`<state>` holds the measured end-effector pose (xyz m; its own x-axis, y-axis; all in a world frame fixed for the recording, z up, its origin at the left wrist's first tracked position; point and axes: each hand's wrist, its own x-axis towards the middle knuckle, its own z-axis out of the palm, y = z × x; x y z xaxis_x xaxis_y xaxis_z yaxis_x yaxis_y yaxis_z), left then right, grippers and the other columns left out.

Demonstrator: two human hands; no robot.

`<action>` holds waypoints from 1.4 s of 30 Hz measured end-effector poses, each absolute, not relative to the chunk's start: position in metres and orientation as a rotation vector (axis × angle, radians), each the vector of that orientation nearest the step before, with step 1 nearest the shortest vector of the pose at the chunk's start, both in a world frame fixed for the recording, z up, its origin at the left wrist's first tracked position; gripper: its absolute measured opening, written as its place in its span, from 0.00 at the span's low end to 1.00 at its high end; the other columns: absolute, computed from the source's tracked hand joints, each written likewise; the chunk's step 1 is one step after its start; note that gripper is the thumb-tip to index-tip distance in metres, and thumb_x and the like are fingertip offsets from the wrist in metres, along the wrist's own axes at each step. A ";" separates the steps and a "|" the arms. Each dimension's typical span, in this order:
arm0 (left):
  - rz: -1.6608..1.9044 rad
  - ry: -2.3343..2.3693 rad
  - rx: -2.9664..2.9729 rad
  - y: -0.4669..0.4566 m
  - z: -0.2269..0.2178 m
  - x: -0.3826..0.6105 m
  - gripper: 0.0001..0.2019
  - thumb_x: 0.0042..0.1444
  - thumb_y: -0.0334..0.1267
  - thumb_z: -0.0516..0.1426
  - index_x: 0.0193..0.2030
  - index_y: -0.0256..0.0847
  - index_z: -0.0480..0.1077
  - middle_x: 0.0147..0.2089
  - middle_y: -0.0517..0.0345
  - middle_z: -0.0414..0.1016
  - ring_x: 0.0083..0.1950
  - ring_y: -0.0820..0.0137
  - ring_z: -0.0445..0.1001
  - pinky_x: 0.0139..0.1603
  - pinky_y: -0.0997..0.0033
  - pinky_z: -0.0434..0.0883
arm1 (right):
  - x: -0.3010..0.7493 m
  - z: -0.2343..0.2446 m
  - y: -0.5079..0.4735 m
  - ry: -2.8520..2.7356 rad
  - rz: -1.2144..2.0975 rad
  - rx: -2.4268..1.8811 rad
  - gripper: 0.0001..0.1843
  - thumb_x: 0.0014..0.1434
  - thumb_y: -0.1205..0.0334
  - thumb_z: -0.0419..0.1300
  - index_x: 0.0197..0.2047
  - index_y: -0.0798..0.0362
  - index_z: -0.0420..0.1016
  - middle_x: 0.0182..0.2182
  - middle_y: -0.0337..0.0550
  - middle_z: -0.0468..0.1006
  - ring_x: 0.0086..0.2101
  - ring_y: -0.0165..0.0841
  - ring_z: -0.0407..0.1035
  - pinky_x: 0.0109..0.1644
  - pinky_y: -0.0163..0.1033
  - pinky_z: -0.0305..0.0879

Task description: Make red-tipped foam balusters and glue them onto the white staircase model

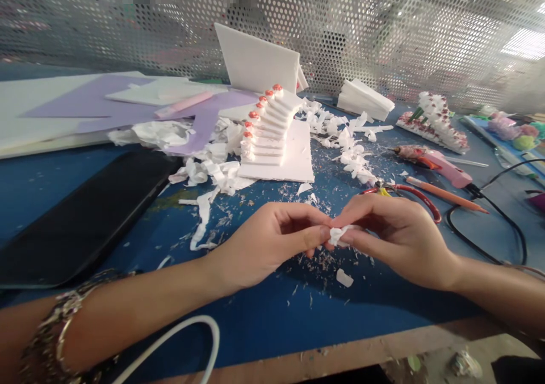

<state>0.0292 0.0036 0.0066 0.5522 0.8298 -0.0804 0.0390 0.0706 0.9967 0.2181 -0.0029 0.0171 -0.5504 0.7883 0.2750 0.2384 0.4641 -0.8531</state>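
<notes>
A small crumpled piece of white paper (337, 235) is pinched between the fingertips of both hands, above the blue table. My left hand (272, 239) comes in from the left, thumb and forefinger closed on the paper's left side. From the right, my right hand (398, 239) grips its other side the same way. Behind the hands stands a small white foam staircase (268, 140) on a white base, with red and white rosettes along its left edge. Curled white paper scraps (227, 174) lie on both sides of it.
A black tablet or phone (85, 219) lies at left, near purple sheets (102, 103). At right are a pink glue gun (447, 165), an orange pencil (447, 194), red-handled pliers (419, 194) and a black cord (468, 239). A perforated metal screen (170, 38) backs the table.
</notes>
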 end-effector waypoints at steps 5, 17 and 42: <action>0.722 0.863 1.402 0.000 0.005 0.031 0.05 0.51 0.36 0.57 0.30 0.38 0.71 0.25 0.65 0.68 0.23 0.82 0.63 0.24 0.85 0.63 | 0.217 0.013 -0.002 -2.040 0.970 -0.838 0.02 0.52 0.68 0.60 0.32 0.56 0.70 0.27 0.39 0.74 0.27 0.23 0.67 0.28 0.28 0.63; 0.837 0.900 1.526 -0.009 0.005 0.030 0.05 0.53 0.35 0.56 0.36 0.39 0.71 0.26 0.64 0.72 0.28 0.78 0.70 0.31 0.83 0.67 | 0.213 0.011 -0.006 -2.040 0.858 -0.909 0.05 0.52 0.70 0.58 0.28 0.55 0.64 0.25 0.37 0.70 0.26 0.23 0.64 0.27 0.29 0.62; 0.680 0.928 1.420 -0.001 0.006 0.029 0.05 0.49 0.37 0.59 0.31 0.38 0.72 0.26 0.63 0.72 0.25 0.78 0.69 0.28 0.82 0.68 | 0.234 0.021 0.000 -2.567 -0.130 -0.445 0.13 0.58 0.72 0.52 0.47 0.59 0.67 0.36 0.45 0.73 0.37 0.29 0.66 0.39 0.34 0.68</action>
<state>0.0288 -0.0008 0.0061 0.5029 0.8547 -0.1288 0.1351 0.0695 0.9884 0.2335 0.0003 0.0210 -0.8069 0.2869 0.5163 0.3374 0.9413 0.0043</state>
